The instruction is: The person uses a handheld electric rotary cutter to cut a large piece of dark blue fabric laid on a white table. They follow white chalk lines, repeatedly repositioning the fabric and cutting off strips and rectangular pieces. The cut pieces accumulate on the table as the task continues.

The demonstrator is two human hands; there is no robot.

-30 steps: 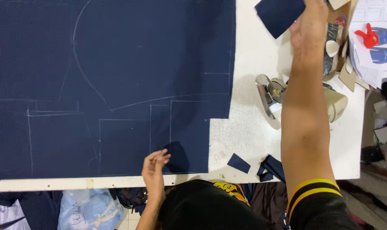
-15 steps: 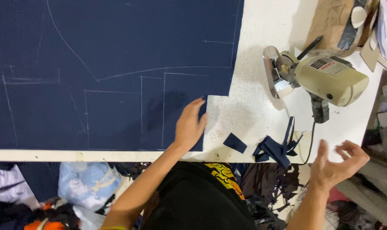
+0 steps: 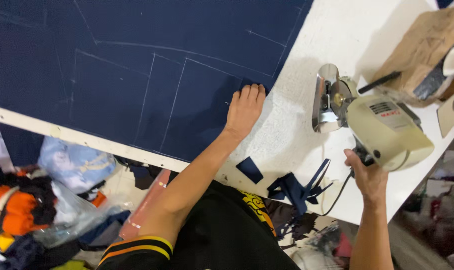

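Note:
A large sheet of dark navy fabric (image 3: 137,65) with chalk pattern lines lies over a white cutting table (image 3: 297,135). My left hand (image 3: 244,107) rests flat, fingers together, on the fabric's cut corner near its right edge. My right hand (image 3: 364,172) grips the dark rear handle of a cream electric round-blade cloth cutter (image 3: 372,122) that stands on the table to the right of the fabric. The cutter's shiny base and blade face the fabric, a short gap away.
Navy offcuts (image 3: 249,170) and thin strips (image 3: 299,190) lie at the table's near edge. Brown cardboard patterns (image 3: 422,50) sit at the far right. Bags and heaps of clothing (image 3: 47,200) fill the floor below the table's front edge.
My right hand came up from below the table edge and took the cutter's handle. My left hand slid right along the fabric to its cut corner. The view tilted.

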